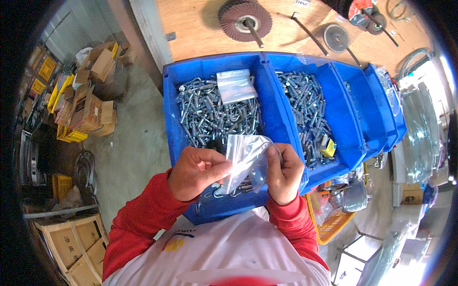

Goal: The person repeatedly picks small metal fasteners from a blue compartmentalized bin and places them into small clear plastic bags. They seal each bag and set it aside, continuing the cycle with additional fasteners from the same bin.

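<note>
A small clear zip bag [245,159] is held up between my two hands, over the near part of a blue bin [210,212]. My left hand [198,171] pinches the bag's left edge, where the zip strip runs, between thumb and forefinger. On its right side, my right hand [286,171] grips the film with thumb and curled fingers. No contents can be made out in the bag. Beneath and beyond it lie many metal hook bolts [205,112], filling the bin loosely. A stack of flat zip bags [236,86] rests on the bolts at the bin's far side.
More blue bins stand in a row rightward; the neighbouring one holds bolts [305,102] and a small yellow box [328,148]. Behind them, a wooden board carries flap discs [245,21] on rods. A yellow crate [336,228] sits below right. Cardboard boxes [86,112] stand on the left floor.
</note>
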Demonstrator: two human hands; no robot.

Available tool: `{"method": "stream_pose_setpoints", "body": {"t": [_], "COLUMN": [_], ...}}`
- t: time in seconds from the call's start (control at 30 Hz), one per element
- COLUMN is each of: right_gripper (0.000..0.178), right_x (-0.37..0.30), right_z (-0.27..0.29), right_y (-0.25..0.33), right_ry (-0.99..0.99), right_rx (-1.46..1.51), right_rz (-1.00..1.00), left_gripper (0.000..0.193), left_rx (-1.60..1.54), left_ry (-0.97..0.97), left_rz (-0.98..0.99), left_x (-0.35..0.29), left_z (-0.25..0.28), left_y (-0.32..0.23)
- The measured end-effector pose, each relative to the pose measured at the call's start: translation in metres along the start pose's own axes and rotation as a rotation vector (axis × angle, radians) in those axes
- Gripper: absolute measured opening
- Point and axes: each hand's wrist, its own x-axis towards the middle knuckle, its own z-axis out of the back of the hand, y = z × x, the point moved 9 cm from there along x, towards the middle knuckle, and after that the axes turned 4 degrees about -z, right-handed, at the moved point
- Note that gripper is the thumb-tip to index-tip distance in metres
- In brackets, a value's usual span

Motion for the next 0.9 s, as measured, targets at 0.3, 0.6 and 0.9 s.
{"method": "stream_pose_setpoints", "body": {"t": [0.3,0.6,0.9], "right_gripper": [0.017,0.002,0.005], "right_x": [-0.023,-0.029,-0.033], "right_z": [-0.015,-0.012,0.007], "right_y": [0.015,0.017,-0.03], "right_ry": [0.398,0.296,0.105], "right_rx": [0.176,0.0,-0.115], "right_rz": [-0.084,0.087,-0.069], "left_gripper": [0.013,0.014,0.037], "left_rx": [0.332,0.362,0.8], "left_ry": [0.0,0.118,-0.073], "left_rz": [-0.12,-0.178,-0.566], "left_x": [-0.003,0.002,-0.016], "left_z": [-0.025,-0.036,-0.032], "left_y": [-0.014,-0.005,-0.057]}}
